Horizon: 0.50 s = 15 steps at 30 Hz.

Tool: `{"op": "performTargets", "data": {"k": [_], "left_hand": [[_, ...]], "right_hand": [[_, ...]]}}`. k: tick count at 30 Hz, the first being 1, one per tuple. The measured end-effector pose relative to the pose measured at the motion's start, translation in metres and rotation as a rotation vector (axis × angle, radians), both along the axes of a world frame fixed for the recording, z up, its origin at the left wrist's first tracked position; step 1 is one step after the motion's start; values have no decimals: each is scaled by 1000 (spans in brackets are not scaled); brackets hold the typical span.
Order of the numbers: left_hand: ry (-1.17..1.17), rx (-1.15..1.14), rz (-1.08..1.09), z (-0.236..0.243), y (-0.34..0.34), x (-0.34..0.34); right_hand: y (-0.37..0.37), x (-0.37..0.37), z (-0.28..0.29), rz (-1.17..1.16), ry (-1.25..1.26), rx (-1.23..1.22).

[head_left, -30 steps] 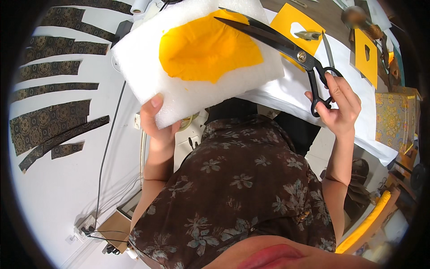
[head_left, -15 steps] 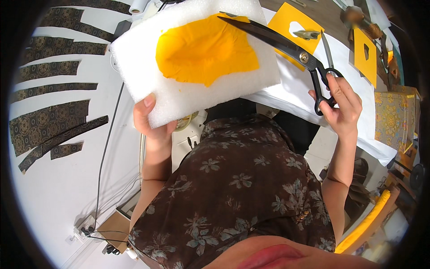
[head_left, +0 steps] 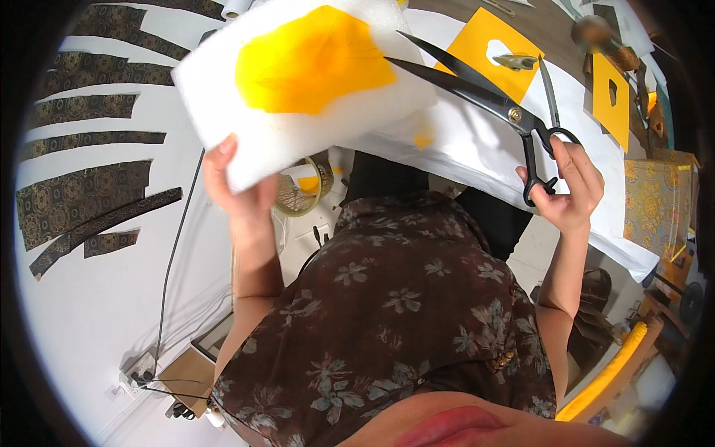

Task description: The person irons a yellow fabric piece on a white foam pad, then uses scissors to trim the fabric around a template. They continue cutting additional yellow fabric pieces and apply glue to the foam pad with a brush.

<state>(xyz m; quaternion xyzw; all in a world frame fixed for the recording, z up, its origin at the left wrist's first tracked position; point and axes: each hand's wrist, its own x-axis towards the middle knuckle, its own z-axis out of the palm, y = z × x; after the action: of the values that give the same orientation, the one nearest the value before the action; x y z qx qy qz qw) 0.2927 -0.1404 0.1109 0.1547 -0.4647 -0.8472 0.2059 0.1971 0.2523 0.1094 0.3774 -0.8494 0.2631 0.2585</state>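
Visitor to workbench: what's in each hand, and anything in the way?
Left hand grips white foam bearing yellow piece. Right hand holds black scissors, blades apart. Possible obstruction: foam edge behind lower blade, contact unclear.

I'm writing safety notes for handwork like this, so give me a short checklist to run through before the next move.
1. White foam sheet gripped: ok, the left hand holds it by its near left corner.
2. Black scissors gripped: ok, the right hand has them by the handles.
3. Blades closed: not ok, they stand apart.
4. Left hand away from the blades: ok, it is at the far side of the foam from them.
5. Yellow piece on the foam: ok, it lies on the upper face.
6. Blade tip clear of the yellow piece: cannot tell, the two meet in this view.
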Motion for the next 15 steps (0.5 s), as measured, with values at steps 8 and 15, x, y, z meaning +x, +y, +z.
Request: {"op": "performTargets", "data": {"k": [8, 15], "left_hand": [[-55, 72, -447, 5, -91, -33], [-119, -4, -655, 12, -107, -60]], "right_hand": [[11, -8, 20, 98, 104, 186], [13, -13, 36, 241, 77, 262]]}}
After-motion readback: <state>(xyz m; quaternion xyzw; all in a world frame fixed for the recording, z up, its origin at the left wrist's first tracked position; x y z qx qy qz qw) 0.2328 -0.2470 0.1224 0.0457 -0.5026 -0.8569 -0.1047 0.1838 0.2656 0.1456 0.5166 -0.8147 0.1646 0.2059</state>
